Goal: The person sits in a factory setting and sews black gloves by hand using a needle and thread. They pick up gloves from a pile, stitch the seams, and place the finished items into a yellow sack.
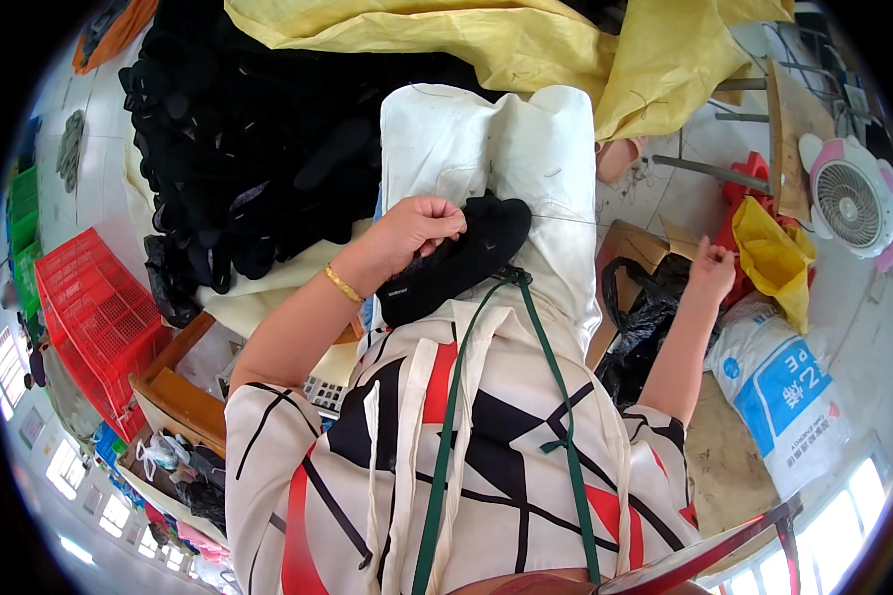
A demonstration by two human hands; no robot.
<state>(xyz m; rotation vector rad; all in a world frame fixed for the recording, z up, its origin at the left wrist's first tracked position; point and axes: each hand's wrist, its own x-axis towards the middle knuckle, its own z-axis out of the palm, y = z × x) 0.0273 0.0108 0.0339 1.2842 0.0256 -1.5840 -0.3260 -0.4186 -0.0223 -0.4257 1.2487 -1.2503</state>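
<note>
A black shoe (473, 260) lies aslant across my lap, on a white apron (551, 149). The fingers of my left hand (425, 226) are pinched together at its upper edge, gripping it; a gold bracelet (343, 285) circles that wrist. Out to the right, well away from the shoe, my right hand (709, 270) is raised with its fingers closed in a pinch. Whatever it holds is too small to make out. A thin dark line, like a thread, crosses the apron to the right of the shoe. Green cords (456, 416) hang down my front.
A big heap of black shoes (258, 149) lies ahead on the left, beside yellow sheeting (446, 38). At the left are a red crate (99, 322) and a wooden drawer (181, 387). To the right are a black plastic bag (650, 307), a white sack (789, 397) and a fan (851, 203).
</note>
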